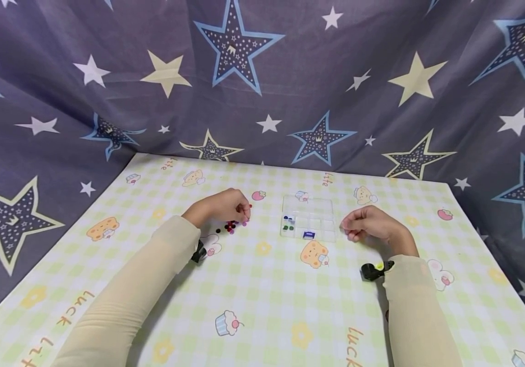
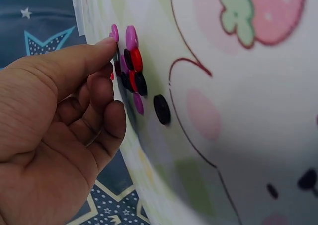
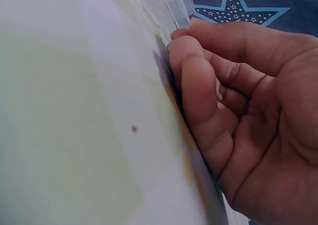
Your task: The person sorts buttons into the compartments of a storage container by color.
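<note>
My left hand (image 1: 231, 206) is over a small pile of round buttons (image 1: 230, 226) in red, black and pinkish purple. In the left wrist view its thumb tip overlaps a purple button (image 2: 115, 32) at the pile's edge; whether the fingers pinch one is hidden. A single black button (image 2: 162, 110) lies apart on the cloth. My right hand (image 1: 369, 223) rests beside the right edge of a clear compartment box (image 1: 328, 234), fingers loosely curled, nothing visible between them. In the box's left compartments lie blue buttons (image 1: 286, 218) and green buttons (image 1: 288, 228).
The box's clear lid (image 1: 317, 205) lies folded back behind it. A dark blue label (image 1: 309, 235) is at the box's front. A checked cloth with cartoon prints (image 1: 262, 295) covers the table, and a starry curtain (image 1: 290, 102) hangs behind.
</note>
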Available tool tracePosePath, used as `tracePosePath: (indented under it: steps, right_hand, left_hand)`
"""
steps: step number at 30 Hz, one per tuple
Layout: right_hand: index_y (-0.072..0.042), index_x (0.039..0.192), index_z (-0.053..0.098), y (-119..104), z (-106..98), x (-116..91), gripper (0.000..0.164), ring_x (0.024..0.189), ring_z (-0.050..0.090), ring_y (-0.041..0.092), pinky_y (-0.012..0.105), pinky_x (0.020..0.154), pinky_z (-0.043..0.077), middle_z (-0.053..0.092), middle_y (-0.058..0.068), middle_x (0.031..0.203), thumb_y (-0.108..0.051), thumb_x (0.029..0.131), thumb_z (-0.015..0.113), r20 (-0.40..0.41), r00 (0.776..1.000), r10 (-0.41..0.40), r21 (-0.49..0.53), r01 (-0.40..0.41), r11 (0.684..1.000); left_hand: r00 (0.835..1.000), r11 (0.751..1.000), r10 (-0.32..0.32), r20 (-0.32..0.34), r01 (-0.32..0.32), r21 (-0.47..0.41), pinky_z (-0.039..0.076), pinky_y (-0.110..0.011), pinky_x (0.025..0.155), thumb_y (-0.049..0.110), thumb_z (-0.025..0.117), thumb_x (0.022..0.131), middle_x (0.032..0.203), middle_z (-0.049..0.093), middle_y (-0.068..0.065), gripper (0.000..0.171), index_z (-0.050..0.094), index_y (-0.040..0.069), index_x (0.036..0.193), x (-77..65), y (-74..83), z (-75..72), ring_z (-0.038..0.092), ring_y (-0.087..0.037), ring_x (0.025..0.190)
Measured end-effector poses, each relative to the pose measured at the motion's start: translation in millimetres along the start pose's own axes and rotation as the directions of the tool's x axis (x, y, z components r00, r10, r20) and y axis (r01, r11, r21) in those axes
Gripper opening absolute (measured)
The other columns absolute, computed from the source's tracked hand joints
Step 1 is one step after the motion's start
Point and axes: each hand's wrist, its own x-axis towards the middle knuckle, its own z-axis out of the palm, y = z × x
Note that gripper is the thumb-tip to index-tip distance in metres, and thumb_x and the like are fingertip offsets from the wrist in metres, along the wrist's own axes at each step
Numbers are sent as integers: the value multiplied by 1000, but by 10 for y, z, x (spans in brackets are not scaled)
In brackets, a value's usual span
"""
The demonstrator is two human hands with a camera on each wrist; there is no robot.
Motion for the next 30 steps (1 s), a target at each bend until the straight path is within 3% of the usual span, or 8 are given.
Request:
tracePosePath:
  steps: [7,30]
  right_hand:
    - [12,109,68,20,-7,17,24,69,66,16,31,67,58,71,13,86,-10,101,63,3,1000,-9,3,9,1000]
    - [14,111,67,-3,-2,-9,26,68,66,15,31,66,58,71,13,84,-10,101,64,7,1000,-10,10,10,1000]
  left_hand:
    - [999,1000,-10,35,10,17,42,-26,62,0,64,96,79,70,-1,14,73,7,89,-21,74,-21,49,-10,57]
    - [998,1000,-28,63,28,6,42,-27,64,0,61,96,76,66,-3,14,72,7,92,-112,58,-29,48,-11,59]
